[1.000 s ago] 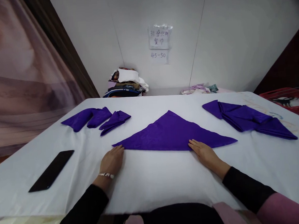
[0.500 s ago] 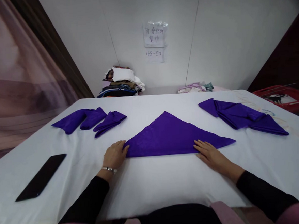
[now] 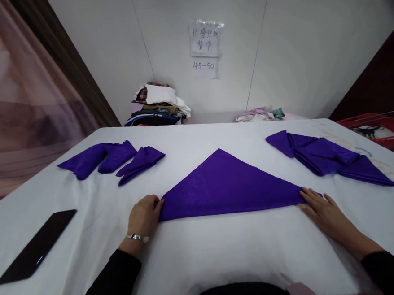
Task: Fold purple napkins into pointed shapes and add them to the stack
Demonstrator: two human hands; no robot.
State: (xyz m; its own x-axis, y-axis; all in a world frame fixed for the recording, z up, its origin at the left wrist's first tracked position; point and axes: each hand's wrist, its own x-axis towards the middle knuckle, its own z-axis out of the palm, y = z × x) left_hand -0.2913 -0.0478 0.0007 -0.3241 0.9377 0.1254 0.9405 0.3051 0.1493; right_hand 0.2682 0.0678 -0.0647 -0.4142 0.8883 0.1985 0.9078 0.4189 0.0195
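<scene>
A purple cloth napkin [image 3: 225, 188] folded into a triangle lies flat in the middle of the white table [image 3: 204, 250], its long edge toward me. My left hand [image 3: 143, 217] rests at its left corner with the fingers curled around the tip. My right hand [image 3: 321, 208] lies at the right corner with the fingers stretched out flat, the fingertips on the cloth's tip.
Folded purple napkins [image 3: 111, 157] sit at the far left and a looser purple pile [image 3: 322, 156] at the far right. A black phone [image 3: 35, 247] lies near the left edge. Stacked fabrics [image 3: 158, 105] stand against the wall; a red tray [image 3: 381, 130] sits far right.
My right hand has slid right along the napkin's near edge to its right corner. My left hand has closed on the left corner. The view has shifted slightly.
</scene>
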